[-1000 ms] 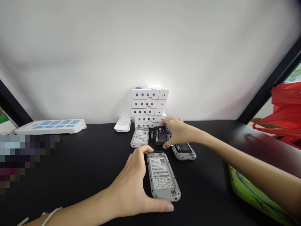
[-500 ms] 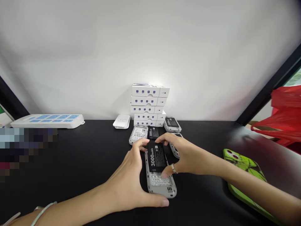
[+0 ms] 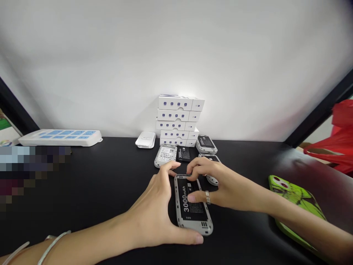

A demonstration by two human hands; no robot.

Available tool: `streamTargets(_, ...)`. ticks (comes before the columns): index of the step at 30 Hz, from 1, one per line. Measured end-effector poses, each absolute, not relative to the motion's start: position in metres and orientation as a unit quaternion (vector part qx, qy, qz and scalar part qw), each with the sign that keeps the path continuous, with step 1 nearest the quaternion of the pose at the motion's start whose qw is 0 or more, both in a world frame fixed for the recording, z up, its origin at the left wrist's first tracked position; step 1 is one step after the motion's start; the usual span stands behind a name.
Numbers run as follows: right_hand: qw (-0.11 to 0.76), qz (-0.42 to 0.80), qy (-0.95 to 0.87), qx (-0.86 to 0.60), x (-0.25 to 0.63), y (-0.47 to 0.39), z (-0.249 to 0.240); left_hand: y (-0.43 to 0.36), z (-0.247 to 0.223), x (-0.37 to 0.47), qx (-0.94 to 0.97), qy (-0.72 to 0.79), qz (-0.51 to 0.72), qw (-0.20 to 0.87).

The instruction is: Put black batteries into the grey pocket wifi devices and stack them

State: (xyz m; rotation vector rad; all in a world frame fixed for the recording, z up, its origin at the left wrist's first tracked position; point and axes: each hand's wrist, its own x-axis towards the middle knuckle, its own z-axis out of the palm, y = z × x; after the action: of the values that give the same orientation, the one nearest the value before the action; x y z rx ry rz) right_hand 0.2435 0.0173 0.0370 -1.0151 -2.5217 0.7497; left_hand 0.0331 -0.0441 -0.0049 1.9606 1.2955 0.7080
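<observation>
A grey device body (image 3: 193, 225) lies on the black table with a black 3000mAh battery (image 3: 190, 202) seated flat in its recess. My left hand (image 3: 157, 209) holds the body by its ends, fingers at the far end and thumb at the near end. Over the battery is my right hand (image 3: 217, 184), its thumb on the battery's face and its fingertips at the upper right edge. Behind them lie an uncovered device (image 3: 165, 154) with a label, a loose battery (image 3: 184, 153), and two devices with batteries (image 3: 206, 144) at the right.
Stacked white boxes (image 3: 176, 116) stand against the wall, beside a small pile of white covers (image 3: 145, 140). A power strip (image 3: 60, 137) is at the far left. On the right are a green phone case (image 3: 298, 198) and a red bag (image 3: 340, 140).
The battery has gone down from a position overlapping the device's far end into the recess, covering the inner label. My right thumb has moved onto the battery. The view has shifted slightly.
</observation>
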Motion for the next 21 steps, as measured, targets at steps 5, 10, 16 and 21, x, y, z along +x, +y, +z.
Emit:
streamTargets(5, 0.088, 0.271, -0.901, -0.326, 0.248, 0.012, 0.044, -0.044, -0.004, 0.032, 0.753, 0.49, 0.282, 0.337)
streamTargets(10, -0.01, 0.259, -0.913, -0.315, 0.251, 0.006, 0.044, -0.045, -0.004, 0.034, 0.748, 0.477, 0.308, 0.344)
streamTargets(16, 0.033, 0.235, -0.938, -0.252, 0.25, 0.006, 0.043, -0.046, -0.003, 0.039, 0.719, 0.483, 0.363, 0.345)
streamTargets(21, 0.038, 0.221, -0.934, -0.279, 0.269, 0.024, 0.06, -0.044, 0.001, 0.038, 0.719, 0.492, 0.349, 0.345)
